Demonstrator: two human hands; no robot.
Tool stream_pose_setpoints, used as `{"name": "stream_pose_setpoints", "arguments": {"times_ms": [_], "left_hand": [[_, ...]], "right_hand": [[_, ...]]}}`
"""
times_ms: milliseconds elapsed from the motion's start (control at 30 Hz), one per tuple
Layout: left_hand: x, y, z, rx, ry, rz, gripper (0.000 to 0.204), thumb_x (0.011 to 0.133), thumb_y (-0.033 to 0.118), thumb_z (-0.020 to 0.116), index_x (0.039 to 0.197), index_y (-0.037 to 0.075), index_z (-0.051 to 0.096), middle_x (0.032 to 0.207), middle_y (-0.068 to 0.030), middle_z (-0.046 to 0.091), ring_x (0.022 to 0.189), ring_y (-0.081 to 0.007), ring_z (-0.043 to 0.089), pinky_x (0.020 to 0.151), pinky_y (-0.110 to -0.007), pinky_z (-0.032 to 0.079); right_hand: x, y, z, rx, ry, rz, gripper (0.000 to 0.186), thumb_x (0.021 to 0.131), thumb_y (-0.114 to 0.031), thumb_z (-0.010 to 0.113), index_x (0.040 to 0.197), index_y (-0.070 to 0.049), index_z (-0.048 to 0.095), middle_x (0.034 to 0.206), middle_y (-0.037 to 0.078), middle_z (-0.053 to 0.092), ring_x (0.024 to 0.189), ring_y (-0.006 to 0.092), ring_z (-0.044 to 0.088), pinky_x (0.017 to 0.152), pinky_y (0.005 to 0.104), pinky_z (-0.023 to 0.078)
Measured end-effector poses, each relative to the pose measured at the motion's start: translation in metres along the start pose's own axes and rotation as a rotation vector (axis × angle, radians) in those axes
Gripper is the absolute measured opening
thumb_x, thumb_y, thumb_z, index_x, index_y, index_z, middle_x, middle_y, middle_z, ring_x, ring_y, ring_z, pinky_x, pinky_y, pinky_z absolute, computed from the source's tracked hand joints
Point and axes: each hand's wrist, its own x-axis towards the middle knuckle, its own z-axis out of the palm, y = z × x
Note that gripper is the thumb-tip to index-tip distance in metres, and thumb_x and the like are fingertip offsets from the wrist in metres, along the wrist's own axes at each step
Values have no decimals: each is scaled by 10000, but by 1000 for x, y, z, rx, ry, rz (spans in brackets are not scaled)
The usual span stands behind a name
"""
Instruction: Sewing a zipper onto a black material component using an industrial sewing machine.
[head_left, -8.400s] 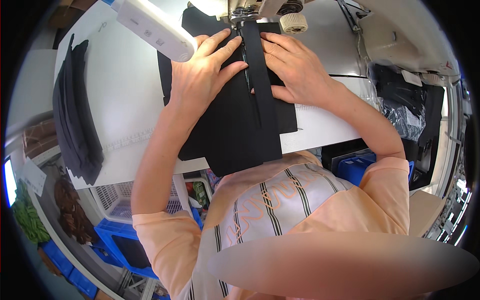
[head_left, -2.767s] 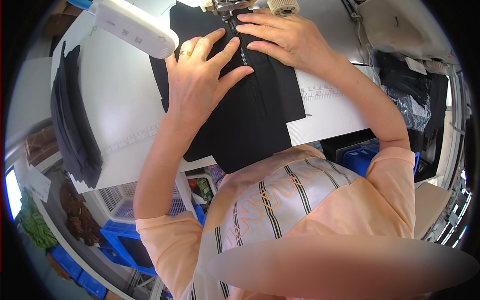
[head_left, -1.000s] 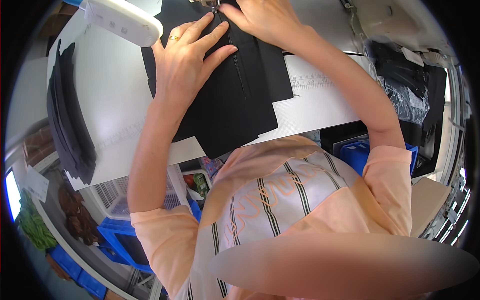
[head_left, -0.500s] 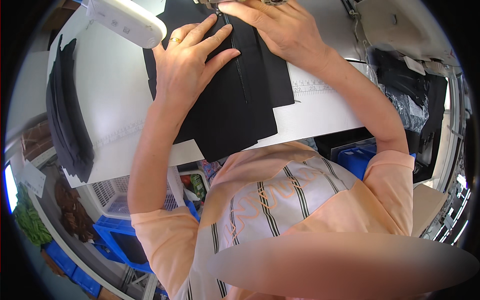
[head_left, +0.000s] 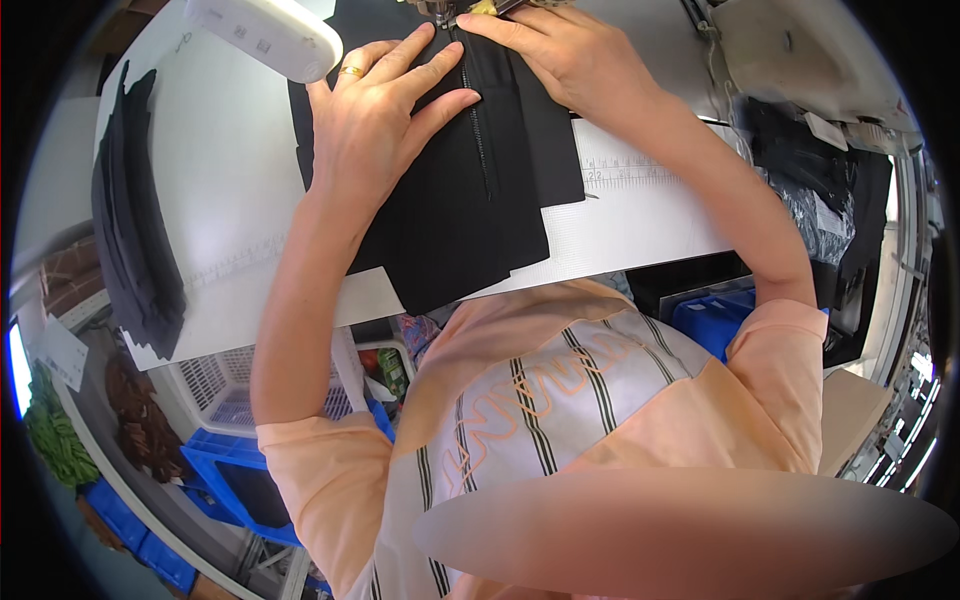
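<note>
A black fabric panel (head_left: 440, 235) lies flat on the white sewing table, with a metal-toothed zipper (head_left: 477, 135) running down its middle. My left hand (head_left: 365, 120), a ring on one finger, rests on the panel left of the zipper. Its fingers are spread and point at the sewing machine's needle area (head_left: 442, 14) at the top edge. On the other side my right hand (head_left: 590, 65) lies on the cloth, index finger stretched toward the presser foot. Its other fingers are partly hidden by the machine. The zipper's top end is under the foot, where details are hard to make out.
A white rounded device (head_left: 265, 38) juts in at the upper left. Stacked black fabric pieces (head_left: 140, 220) lie along the table's left side. Below the table stand a white basket (head_left: 225, 385) and a blue crate (head_left: 240, 480). Plastic-wrapped black cloth (head_left: 815, 205) sits at the right.
The black panel has slid slightly up toward the machine. My right hand has shifted a little, its index finger now beside the foot; my left hand stays spread on the cloth.
</note>
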Motion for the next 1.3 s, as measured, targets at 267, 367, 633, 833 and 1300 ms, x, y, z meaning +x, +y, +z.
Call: {"name": "stream_pose_setpoints", "arguments": {"times_ms": [267, 367, 633, 833, 1300], "left_hand": [[-52, 31, -54, -432, -492, 1, 754, 883, 455, 630, 1480, 71, 376, 1546, -104, 354, 1455, -293, 275, 1138, -587, 190], [-74, 57, -76, -383, -498, -10, 782, 858, 500, 647, 1444, 40, 413, 1518, -115, 387, 1420, -290, 333, 1106, -568, 263], [-60, 53, -57, -333, 19, -224, 243, 799, 160, 706, 1023, 66, 701, 829, -61, 697, 769, -240, 638, 775, -349, 452], [-42, 42, -62, -502, -101, -360, 216, 913, 223, 658, 909, 11, 701, 592, -132, 570, 622, -304, 577, 620, -388, 442], [-42, 38, -63, -569, -142, -387, 259, 928, 250, 636, 943, -2, 690, 604, -184, 551, 559, -349, 551, 540, -400, 423]], "right_hand": [[-65, -71, -44, 351, -85, -210, 350, 737, -79, 636, 1077, 5, 636, 1189, 155, 609, 1116, 315, 577, 898, 375, 513], [-64, -69, -32, 362, -29, -206, 302, 734, -90, 649, 1023, -1, 643, 1122, 134, 628, 1023, 293, 606, 820, 358, 526], [-47, -69, -87, 619, 185, -63, 256, 737, -138, 769, 955, -53, 663, 924, 61, 659, 845, 221, 638, 655, 295, 524], [-51, -101, -19, 320, 191, -5, 187, 784, -46, 670, 969, -25, 661, 984, 70, 649, 879, 215, 635, 675, 312, 547], [-40, -95, -17, 564, 90, 184, 110, 808, -109, 683, 894, -41, 691, 931, 69, 708, 819, 237, 681, 665, 326, 551]]}}
